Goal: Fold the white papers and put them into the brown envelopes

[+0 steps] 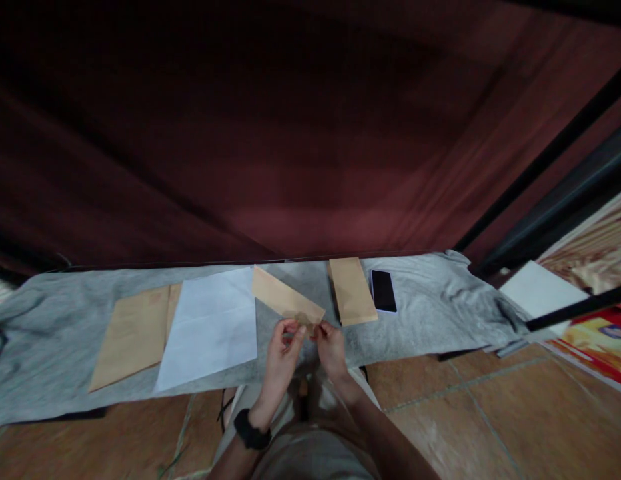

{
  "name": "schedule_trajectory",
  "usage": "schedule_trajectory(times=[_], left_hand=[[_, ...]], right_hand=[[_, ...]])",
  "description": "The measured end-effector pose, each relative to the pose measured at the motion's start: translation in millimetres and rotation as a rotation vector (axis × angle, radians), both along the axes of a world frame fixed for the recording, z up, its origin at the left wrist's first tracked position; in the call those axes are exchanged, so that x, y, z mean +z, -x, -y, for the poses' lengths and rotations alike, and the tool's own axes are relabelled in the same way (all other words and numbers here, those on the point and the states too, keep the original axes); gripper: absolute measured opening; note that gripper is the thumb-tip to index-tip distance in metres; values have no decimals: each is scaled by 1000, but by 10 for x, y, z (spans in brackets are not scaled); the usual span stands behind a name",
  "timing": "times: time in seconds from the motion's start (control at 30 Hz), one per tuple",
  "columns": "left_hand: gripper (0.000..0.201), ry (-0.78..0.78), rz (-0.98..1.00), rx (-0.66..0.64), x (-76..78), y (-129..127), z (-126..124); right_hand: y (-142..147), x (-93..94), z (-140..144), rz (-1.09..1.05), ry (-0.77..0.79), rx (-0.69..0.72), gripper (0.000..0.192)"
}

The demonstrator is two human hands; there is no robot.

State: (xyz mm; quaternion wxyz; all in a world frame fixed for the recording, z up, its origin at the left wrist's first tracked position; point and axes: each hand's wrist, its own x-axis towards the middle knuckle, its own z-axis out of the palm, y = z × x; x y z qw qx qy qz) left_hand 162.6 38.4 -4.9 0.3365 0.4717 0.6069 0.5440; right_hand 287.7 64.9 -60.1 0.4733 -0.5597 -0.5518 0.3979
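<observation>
My left hand [281, 352] and my right hand [331, 348] both pinch the near end of a long brown envelope [285, 298], held slanted just above the grey cloth [430, 313]. A black watch sits on my left wrist. A white sheet of paper [210, 327] lies on the cloth to the left of my hands. Another brown envelope [352, 291] lies flat to the right, beside a black phone [383, 291].
A large brown envelope [133, 333] lies at the left, partly under the white sheet. A dark red curtain [290, 133] hangs behind the cloth. A white sheet [540, 290] and a black bar [575, 310] are at the right. Tiled floor [480, 413] lies below.
</observation>
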Motion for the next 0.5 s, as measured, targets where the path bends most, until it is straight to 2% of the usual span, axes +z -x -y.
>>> schedule_trajectory(times=[0.1,0.17,0.27,0.5], left_hand=[[52,109,56,119,-116,59,16],[58,208,180,78,-214,83,44],[57,280,314,-31,-321,87,71],[47,354,270,-24,-364,254,-88]], right_hand=[[24,-45,40,-465,206,6,36],[59,-90,121,-612,260,22,38],[116,-130,245,-657,269,61,38],[72,-58,332,-690,395,251,45]])
